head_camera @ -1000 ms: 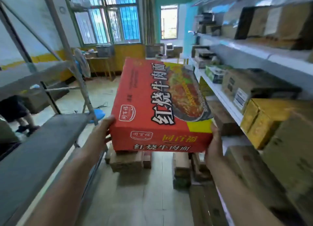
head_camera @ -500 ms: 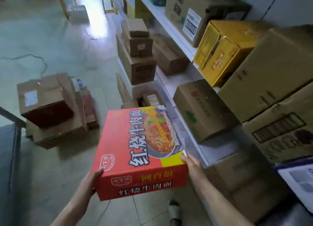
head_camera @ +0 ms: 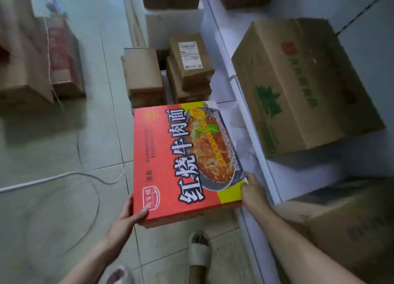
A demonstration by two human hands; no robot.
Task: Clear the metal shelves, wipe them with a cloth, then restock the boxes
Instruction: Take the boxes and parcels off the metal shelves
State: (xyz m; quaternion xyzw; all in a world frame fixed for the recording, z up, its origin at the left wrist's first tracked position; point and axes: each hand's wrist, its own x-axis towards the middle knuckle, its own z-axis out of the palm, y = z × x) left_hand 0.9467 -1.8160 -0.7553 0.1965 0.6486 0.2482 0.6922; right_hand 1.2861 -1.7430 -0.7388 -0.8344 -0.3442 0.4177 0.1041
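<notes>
A flat red noodle box (head_camera: pixel 170 156) with a printed bowl of noodles hangs low over the floor, beside the white metal shelf (head_camera: pixel 251 121). My left hand (head_camera: pixel 128 215) grips its near left corner, thumb on top. My right hand (head_camera: pixel 251 192) holds the near right corner against the shelf edge. A large brown carton with green print (head_camera: pixel 298 87) sits on the shelf to the right. Part of the box's underside is hidden.
Small brown cartons (head_camera: pixel 145 75) and a labelled stack (head_camera: pixel 189 66) stand on the floor just beyond the red box. More cartons (head_camera: pixel 32 55) lie at far left. A white cable (head_camera: pixel 64 175) runs across the tiles. My sandalled foot (head_camera: pixel 198 254) is below the box.
My view has tilted down to the floor. The red box has come down from chest height to low beside the bottom shelf, both hands still on it.
</notes>
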